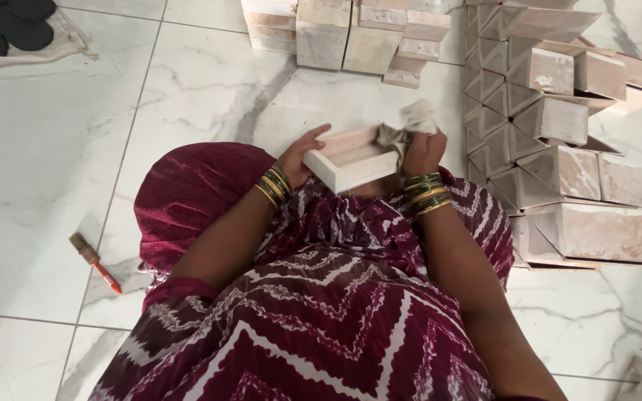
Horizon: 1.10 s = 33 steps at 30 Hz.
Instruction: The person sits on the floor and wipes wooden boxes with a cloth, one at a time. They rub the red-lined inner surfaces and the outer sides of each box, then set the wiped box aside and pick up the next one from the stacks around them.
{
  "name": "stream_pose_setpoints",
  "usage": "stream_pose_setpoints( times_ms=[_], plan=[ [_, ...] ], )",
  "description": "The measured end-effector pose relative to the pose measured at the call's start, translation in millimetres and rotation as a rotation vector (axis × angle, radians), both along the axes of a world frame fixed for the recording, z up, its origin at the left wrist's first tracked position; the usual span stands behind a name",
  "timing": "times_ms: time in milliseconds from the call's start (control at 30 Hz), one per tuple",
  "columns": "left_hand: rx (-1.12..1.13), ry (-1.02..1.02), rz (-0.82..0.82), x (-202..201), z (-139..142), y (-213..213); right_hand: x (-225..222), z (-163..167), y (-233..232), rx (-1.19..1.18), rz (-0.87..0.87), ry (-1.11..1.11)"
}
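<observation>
My left hand [300, 154] grips the near left end of a pale, open rectangular box [351, 157] held over my lap. Its hollow side faces up. My right hand [423, 151] holds a crumpled whitish cloth [410, 125] pressed into the right end of the box. Both wrists wear green and gold bangles. I sit on a white marble floor in a maroon patterned dress.
A pile of similar pale boxes [559, 126] lies to my right, and another stack [351, 33] stands ahead. A small brush with an orange handle [95, 262] lies on the floor at left. Black round objects on a cloth [9, 26] sit at the top left.
</observation>
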<state>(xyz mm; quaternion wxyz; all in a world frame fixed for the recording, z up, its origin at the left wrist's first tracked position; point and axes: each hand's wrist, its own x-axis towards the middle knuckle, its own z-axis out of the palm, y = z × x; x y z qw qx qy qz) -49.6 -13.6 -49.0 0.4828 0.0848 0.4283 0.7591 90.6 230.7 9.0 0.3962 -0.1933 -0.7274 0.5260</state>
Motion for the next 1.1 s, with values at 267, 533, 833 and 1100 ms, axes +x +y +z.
stream_pose_setpoints(
  times_ms=[267, 533, 833, 1100],
  plan=[
    [-0.074, 0.053, 0.163, 3, 4, 1, -7, -20, 28, -0.176, -0.027, 0.176],
    [0.024, 0.083, 0.117, 5, 8, -1, 7, 40, -53, 0.268, 0.411, -0.548],
    [-0.013, 0.234, 0.009, 11, 17, -3, 2, 41, -81, 0.969, 0.617, -0.513],
    [0.043, 0.249, -0.12, 17, 22, 0, 0, 68, -71, 0.704, 0.146, -0.929]
  ],
)
